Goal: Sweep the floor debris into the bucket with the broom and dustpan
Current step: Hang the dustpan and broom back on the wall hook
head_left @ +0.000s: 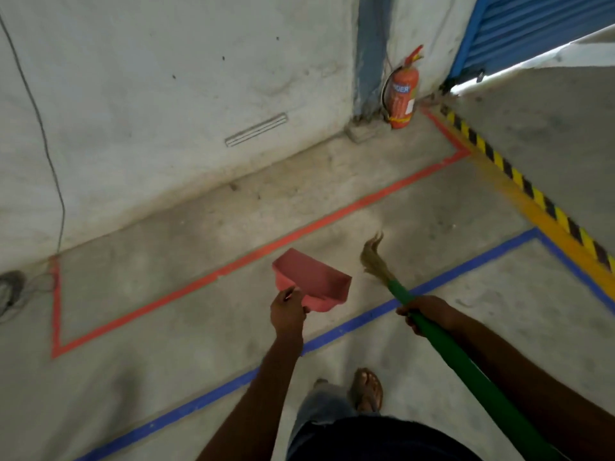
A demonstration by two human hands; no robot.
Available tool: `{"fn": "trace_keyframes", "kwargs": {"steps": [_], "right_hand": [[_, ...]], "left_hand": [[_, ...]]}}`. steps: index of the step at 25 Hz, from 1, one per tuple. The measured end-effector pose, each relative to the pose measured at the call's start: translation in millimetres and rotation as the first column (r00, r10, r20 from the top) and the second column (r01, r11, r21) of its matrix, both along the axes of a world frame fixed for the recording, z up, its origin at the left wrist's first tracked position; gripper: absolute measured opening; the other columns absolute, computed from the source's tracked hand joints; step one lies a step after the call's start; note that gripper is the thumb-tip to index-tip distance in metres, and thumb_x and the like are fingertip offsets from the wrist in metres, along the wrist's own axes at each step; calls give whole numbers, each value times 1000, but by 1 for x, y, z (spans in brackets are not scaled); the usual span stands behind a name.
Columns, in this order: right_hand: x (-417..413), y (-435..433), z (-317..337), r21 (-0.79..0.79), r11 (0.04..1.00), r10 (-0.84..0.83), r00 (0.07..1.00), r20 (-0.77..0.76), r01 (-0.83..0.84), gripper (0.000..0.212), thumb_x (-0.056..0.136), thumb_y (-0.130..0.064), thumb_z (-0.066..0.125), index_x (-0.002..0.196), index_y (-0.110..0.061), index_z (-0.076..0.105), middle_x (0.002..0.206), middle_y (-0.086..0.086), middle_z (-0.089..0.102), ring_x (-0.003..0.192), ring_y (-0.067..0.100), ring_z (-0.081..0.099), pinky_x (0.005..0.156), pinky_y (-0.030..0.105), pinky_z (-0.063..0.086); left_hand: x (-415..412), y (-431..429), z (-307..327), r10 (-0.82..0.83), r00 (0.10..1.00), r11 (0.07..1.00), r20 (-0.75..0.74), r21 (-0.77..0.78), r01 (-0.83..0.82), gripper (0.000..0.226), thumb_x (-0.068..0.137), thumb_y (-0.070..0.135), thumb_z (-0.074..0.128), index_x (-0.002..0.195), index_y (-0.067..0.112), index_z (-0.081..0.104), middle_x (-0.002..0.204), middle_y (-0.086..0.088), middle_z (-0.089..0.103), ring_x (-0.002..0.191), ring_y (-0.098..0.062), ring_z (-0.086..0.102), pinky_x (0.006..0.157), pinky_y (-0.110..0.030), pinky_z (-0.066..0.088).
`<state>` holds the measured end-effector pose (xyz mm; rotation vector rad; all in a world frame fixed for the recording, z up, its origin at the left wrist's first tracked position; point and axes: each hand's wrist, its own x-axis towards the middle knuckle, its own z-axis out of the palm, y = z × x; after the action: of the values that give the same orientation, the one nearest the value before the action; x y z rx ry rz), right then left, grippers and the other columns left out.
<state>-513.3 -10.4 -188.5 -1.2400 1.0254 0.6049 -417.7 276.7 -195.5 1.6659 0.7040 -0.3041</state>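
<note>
- Your left arm reaches forward from the near edge, forearm nearly straight, and your left hand is curled with its back to the camera.
- That hand grasps the handle end of the pink dustpan, thumb side up. The pan juts away from the hand, far and to the right, with its open tray tilted. Whether its lip touches the concrete floor cannot be told.
- Your right arm comes in from the near right corner at a slant, and your right hand is wrapped around the green handle of the broom, gripping it close to the head end.
- The handle runs along your right forearm toward the near right corner. The straw bristles stick out beyond the hand, far and to the left, and curl at the tip.
- The bristles sit just to the right of the dustpan, with a narrow gap between them.
- Both tools lie between the red floor tape on the far side and the blue floor tape passing under your hands.
- One sandalled foot shows near you, between your arms.
- A red fire extinguisher stands at the far wall, beside a yellow-and-black hazard stripe that runs down the right side.
</note>
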Motion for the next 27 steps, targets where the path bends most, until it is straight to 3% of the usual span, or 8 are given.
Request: {"fn": "trace_keyframes", "kwargs": {"steps": [4,6,9,12,15,17,21,27], "right_hand": [[70,-40,4,49,993,-107,993,39,105,61,90,7,60,133,-26,33,78,20,62,51,21,57,41,26,47],[119,-66,9,107,984,-153,986,68,145,44,95,3,52,134,-15,42,83,19,59,51,19,57,40,24,47],[207,-110,19,223,938,-270,963,-3,264,18,99,-14,52,113,-3,56,75,11,60,44,14,59,38,22,48],[294,-149,36,170,957,-250,966,69,236,22,100,-7,47,114,1,62,74,13,57,44,15,60,40,22,50],[364,-181,57,222,918,-360,924,125,328,26,103,-12,43,90,-2,62,77,14,56,43,16,60,38,19,46],[402,-208,66,267,883,-435,888,152,387,34,103,-17,45,79,-3,65,69,13,61,42,15,59,37,17,44],[472,-272,67,261,863,-481,861,164,433,33,102,-14,41,77,-2,58,57,10,61,43,16,59,36,19,44],[577,-416,59,355,747,-626,774,94,561,26,102,-18,41,84,-4,54,76,13,48,62,22,51,39,20,47]], "left_hand": [[79,-52,10,-35,995,999,90,-6,36,10,92,19,73,102,18,70,80,-4,74,55,-19,68,57,-28,50],[123,-77,10,-19,992,1000,122,27,16,12,89,18,75,99,15,70,81,-7,74,59,-23,69,56,-29,51],[206,-117,9,-78,988,997,132,37,74,12,87,17,77,96,12,70,81,-11,74,61,-27,70,57,-31,54],[292,-157,21,-177,975,976,134,151,156,17,84,23,78,93,10,74,75,-6,74,68,-26,72,64,-32,56],[373,-205,48,-311,937,925,157,278,260,19,83,34,74,84,15,75,74,-4,73,74,-24,70,66,-28,47],[419,-234,60,-387,901,894,198,321,314,31,77,43,65,81,14,74,73,-5,74,75,-26,70,70,-34,53],[494,-306,76,-411,884,889,223,311,335,34,70,46,61,76,15,73,68,-2,72,72,-25,69,70,-34,53],[578,-457,79,-396,864,911,311,251,327,16,81,40,70,78,25,74,62,5,72,66,-16,72,74,-37,59]]}}
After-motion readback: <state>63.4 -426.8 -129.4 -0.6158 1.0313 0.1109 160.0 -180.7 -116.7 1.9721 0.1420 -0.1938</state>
